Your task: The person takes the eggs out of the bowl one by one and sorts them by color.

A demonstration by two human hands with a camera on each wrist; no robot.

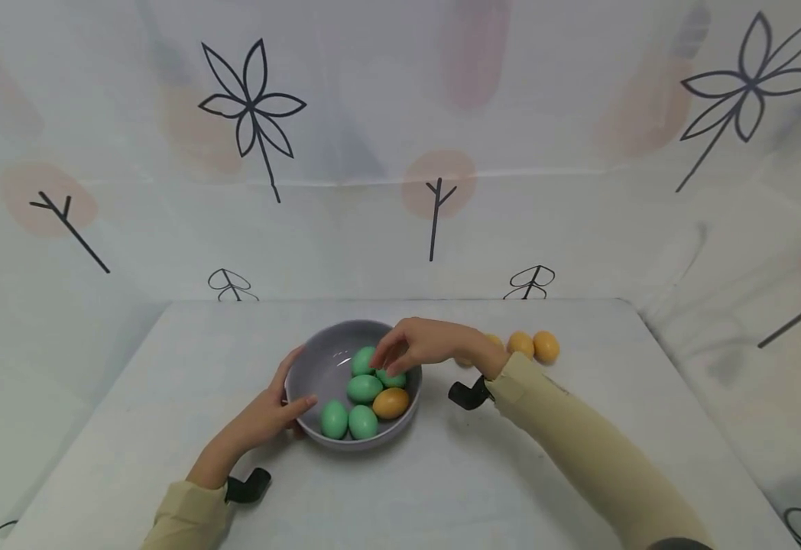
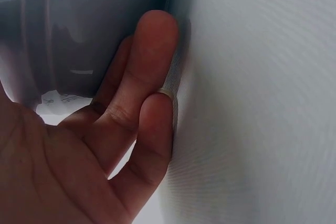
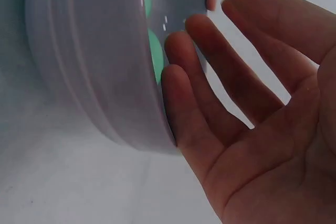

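A grey bowl (image 1: pixel 319 367) stands on the table, tilted slightly towards the camera in the head view. Several green eggs (image 1: pixel 364 389) and one orange-yellow egg (image 1: pixel 391 403) lie inside it. My left hand (image 1: pixel 266 412) grips the bowl's left side, thumb over the rim; in the left wrist view its fingers (image 2: pixel 152 40) lie against the outer wall, low by the tabletop. Over the bowl's right rim hovers my right hand (image 1: pixel 419 342), near the green eggs. In the right wrist view, its fingers (image 3: pixel 181 87) are loosely bent and apart, with nothing between them.
Several orange-yellow eggs (image 1: pixel 546 347) lie on the white table (image 1: pixel 483 473) right of the bowl, partly hidden behind my right wrist. Each wrist wears a black camera mount (image 1: pixel 469 394). A patterned cloth backdrop (image 1: pixel 366 229) stands behind and beside the table.
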